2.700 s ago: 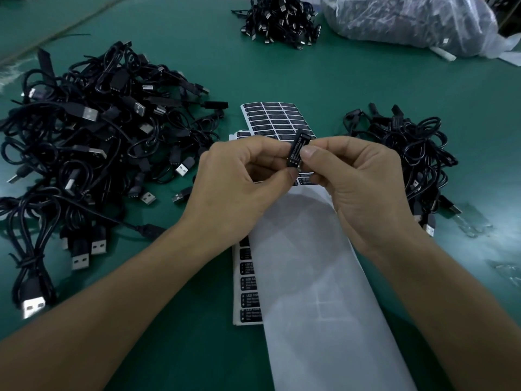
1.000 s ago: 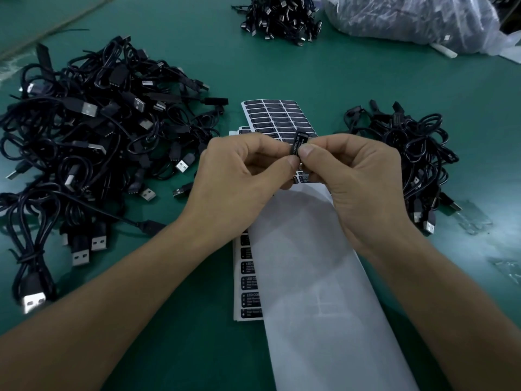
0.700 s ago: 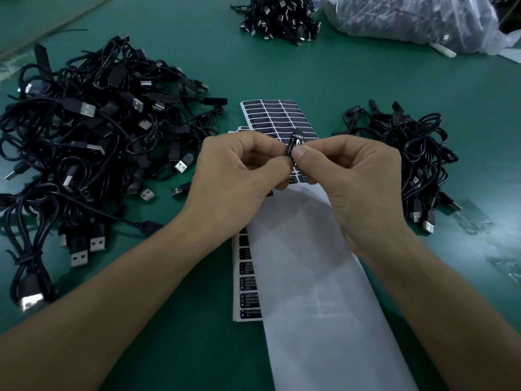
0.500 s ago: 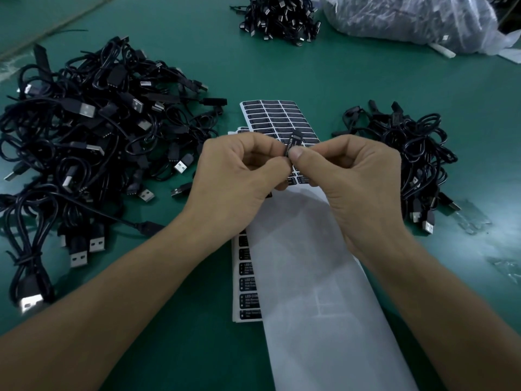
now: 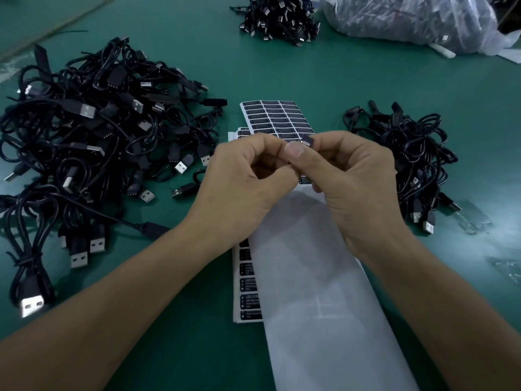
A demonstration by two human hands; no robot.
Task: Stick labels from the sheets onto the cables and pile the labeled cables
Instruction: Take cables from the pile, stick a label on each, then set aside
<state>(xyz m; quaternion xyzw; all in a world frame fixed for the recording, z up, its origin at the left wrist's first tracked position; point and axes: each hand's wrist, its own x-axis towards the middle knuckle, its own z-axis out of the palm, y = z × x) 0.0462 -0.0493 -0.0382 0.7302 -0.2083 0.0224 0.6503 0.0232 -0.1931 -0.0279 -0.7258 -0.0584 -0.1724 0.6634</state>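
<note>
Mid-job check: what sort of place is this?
Probably a factory labelling bench: heaps of identical black cables on a green table, sheets of printed labels, and a bulk plastic bag at the far edge.

Your left hand (image 5: pixel 242 187) and right hand (image 5: pixel 352 187) hide nearly all the cable (image 5: pixel 308 141); the print on the sheets (image 5: pixel 277 117) is too small to read; the bag (image 5: pixel 408 21) is cropped at the top.

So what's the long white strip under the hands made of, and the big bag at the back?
The white strip looks like thin, matte paper, probably waxy backing: faint lines show through it. The bag looks like soft clear plastic: crinkled, shiny, with dark shapes visible inside. Of the little black piece pinched between the left hand and the right hand, too little shows to tell.
</note>
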